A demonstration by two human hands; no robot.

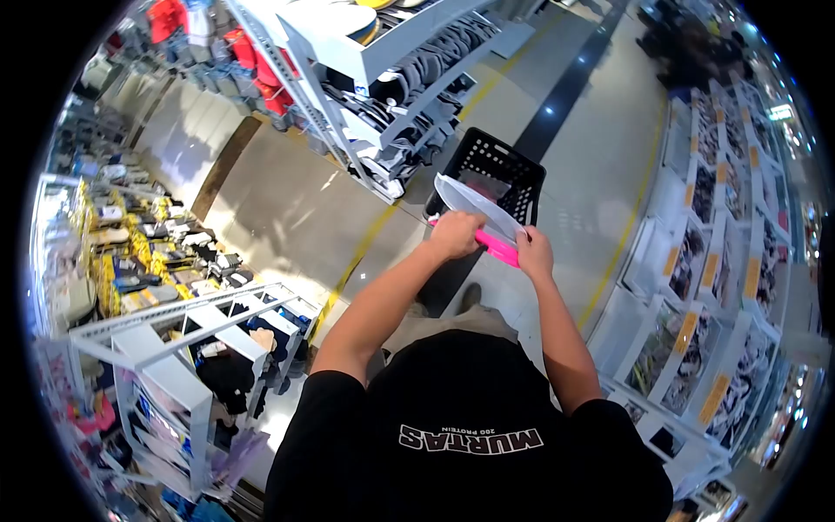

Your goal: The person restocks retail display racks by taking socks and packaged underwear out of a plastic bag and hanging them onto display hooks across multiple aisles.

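My left hand (pixel 457 233) is closed over a bright pink handle (pixel 498 249), which shows on both sides of it. A pale translucent plastic bag (pixel 481 201) spreads just beyond my fingers, and its near edge meets that hand. With thumb and fingers closed, my right hand (pixel 535 250) holds the bag's right edge, beside the handle's right end. Under and beyond the bag is a black basket (pixel 532 178) with holes in its walls. A dark packaged item (pixel 487 185) shows inside it, partly covered by the bag.
Shelves of footwear-like goods (pixel 383 104) stand ahead to the left. White bins of small packaged goods (pixel 696 322) line the right side. A white rack (pixel 200 365) with dark goods is near my left. Yellow lines (pixel 372 237) mark the tiled aisle. Dark figures (pixel 691 43) appear far ahead.
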